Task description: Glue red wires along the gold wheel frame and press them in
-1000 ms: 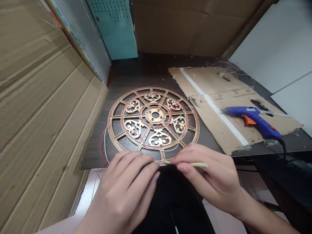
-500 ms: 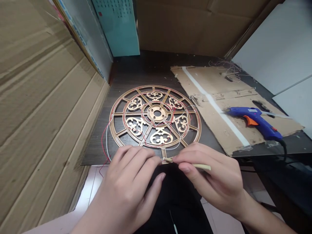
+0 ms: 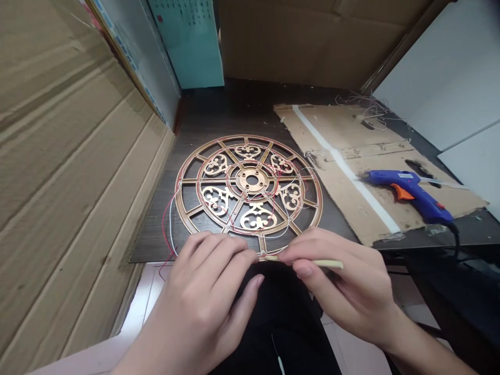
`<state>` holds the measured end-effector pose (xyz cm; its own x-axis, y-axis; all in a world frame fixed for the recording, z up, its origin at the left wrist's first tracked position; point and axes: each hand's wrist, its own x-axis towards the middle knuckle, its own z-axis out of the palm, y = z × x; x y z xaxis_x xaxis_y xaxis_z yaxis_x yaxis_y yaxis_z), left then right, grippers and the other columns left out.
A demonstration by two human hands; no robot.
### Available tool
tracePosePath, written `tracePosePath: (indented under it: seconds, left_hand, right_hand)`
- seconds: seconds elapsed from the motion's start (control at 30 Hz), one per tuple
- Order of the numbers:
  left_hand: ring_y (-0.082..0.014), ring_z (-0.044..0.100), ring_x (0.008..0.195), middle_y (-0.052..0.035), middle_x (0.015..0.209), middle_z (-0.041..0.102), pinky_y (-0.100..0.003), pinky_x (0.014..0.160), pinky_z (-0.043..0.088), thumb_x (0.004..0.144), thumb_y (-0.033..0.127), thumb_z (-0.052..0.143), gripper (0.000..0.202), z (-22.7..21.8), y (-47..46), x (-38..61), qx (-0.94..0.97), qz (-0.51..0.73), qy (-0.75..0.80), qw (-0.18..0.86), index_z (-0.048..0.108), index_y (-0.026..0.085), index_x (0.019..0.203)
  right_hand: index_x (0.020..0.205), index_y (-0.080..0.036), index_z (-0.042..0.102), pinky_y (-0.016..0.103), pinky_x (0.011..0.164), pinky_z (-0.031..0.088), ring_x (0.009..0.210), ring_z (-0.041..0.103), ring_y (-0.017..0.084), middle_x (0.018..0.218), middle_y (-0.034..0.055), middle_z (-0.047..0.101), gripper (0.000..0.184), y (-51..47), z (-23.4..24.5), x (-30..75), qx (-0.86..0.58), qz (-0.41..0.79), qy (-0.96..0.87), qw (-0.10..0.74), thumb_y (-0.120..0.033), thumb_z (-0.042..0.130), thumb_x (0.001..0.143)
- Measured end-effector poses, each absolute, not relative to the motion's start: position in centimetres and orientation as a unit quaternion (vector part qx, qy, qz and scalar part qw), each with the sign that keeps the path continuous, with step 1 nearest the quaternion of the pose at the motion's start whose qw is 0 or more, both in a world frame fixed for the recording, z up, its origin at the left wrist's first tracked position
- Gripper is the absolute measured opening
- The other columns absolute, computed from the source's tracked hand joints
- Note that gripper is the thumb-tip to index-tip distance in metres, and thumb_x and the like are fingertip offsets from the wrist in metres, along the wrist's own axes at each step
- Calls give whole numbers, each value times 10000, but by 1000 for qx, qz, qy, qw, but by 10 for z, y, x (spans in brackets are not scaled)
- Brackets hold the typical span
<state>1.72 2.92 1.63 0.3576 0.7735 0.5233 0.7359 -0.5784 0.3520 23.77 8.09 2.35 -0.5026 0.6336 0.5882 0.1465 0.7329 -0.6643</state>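
Observation:
A round gold filigree wheel lies flat on the dark table, with thin red and white wires threaded along its rings and trailing off its left side. My right hand pinches a thin pale stick whose tip touches the wheel's near rim. My left hand has its fingers curled and pressed onto that same near rim, just left of the stick's tip.
A blue hot glue gun with an orange trigger lies on a worn cardboard sheet to the right, its black cord running off the table edge. Cardboard walls close in the left and back. White panels stand at right.
The stick has slid slightly right in my right hand. Both hands stay at the wheel's near rim; the view has shifted a little.

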Motion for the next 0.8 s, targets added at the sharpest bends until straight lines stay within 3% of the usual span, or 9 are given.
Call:
tracePosePath:
  seconds: [0.17, 0.5, 0.8]
  left_hand:
    - [-150, 560, 1016, -24, 1088, 671, -336, 942, 410, 955, 104, 654, 180, 17, 30, 18, 824, 329, 460, 29, 646, 158, 1127]
    - [-158, 564, 1008, -27, 1079, 672, -343, 921, 404, 963, 113, 648, 180, 16, 27, 15, 829, 323, 456, 24, 657, 154, 1139]
    - [-167, 578, 1017, -43, 1094, 682, -355, 918, 411, 958, 68, 637, 182, 14, 33, 15, 835, 322, 446, 14, 671, 133, 1126]
  right_hand:
    - [1017, -109, 711, 194, 787, 556, 849, 685, 99, 916, 36, 731, 148, 82, 29, 232, -262, 273, -820, 429, -93, 580, 1084]
    - [939, -142, 679, 193, 673, 494, 733, 634, 82, 829, -9, 679, 205, 85, 31, 227, -298, 265, -817, 415, -144, 566, 1110]
    - [890, -130, 638, 164, 755, 468, 762, 606, 60, 837, -19, 664, 231, 84, 35, 221, -307, 265, -824, 396, -137, 569, 1111]
